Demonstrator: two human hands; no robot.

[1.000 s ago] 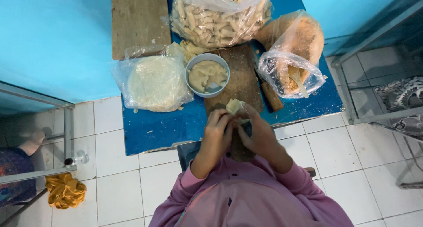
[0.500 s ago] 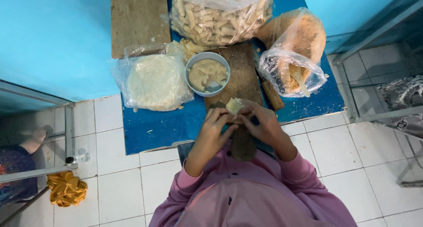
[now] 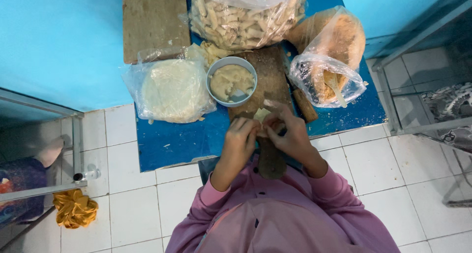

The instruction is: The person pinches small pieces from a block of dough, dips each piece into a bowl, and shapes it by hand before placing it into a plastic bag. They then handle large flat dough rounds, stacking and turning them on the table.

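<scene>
Both hands raised together, fingers pinching.

Left hand (image 3: 241, 137) and right hand (image 3: 290, 135) meet at the fingertips, nearly touching, knuckles up. Each grip is closed, fingers curled inward toward the other hand. Forearms angle in from pink sleeves, elbows spread wide, wrists bent slightly down; the two arms form a narrow wedge.

Blue table (image 3: 172, 140) with bowl (image 3: 231, 81), bags (image 3: 169, 90)

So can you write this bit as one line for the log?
left hand: pinching pale dough piece | right hand: pinching it too | under hands: wooden board | nearby: bowl of filling, bagged wrappers
</scene>
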